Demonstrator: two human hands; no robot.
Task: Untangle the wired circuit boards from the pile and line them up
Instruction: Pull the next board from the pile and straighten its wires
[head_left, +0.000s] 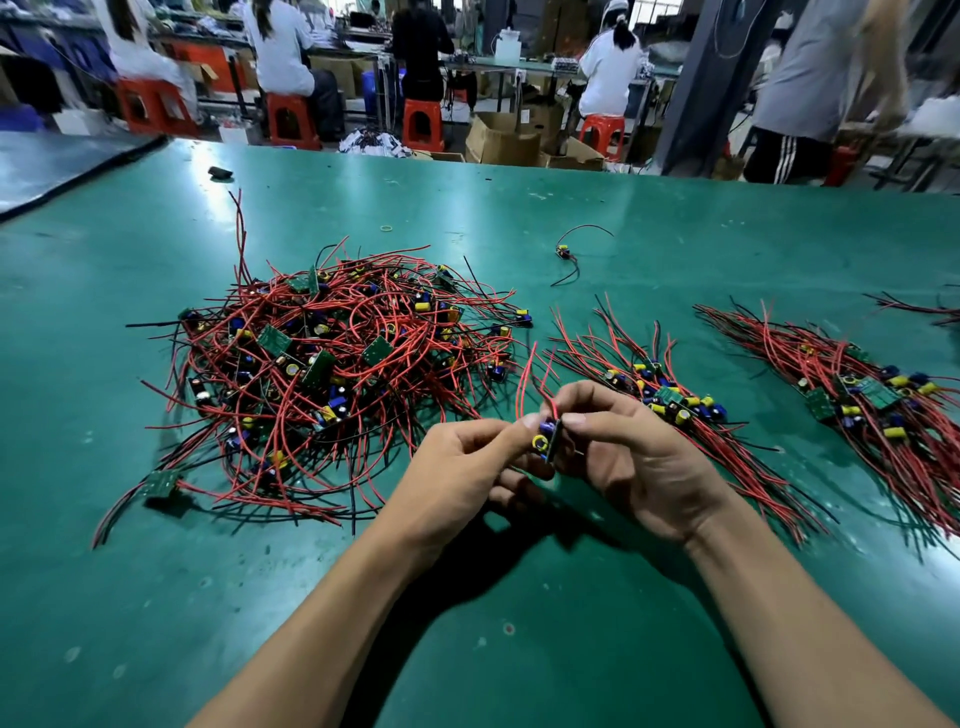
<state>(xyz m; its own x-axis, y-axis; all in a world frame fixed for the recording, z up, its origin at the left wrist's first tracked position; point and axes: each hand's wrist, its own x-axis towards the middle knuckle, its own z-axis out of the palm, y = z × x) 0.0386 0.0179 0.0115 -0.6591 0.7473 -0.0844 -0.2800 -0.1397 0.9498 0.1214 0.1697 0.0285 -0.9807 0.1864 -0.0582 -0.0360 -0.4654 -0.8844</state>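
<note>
A big tangled pile (332, 374) of small green circuit boards with red and black wires lies left of centre on the green table (623, 234). Just in front of it both my hands hold one small circuit board (546, 439) above the table. My left hand (467, 467) pinches its left side. From the right, my right hand (628, 457) pinches the same board, and its red wires (524, 384) stick up and away. Two lined-up rows of boards lie to the right, one row (670, 400) near my right hand and another row (883, 400) further right.
A single wired board (566, 254) lies alone beyond the rows. A small dark object (221, 172) sits far left near the table's back edge, and a rubber band (386, 227) lies mid-table. More wires (930, 312) show at the right edge. Seated people, red stools and cardboard boxes fill the background.
</note>
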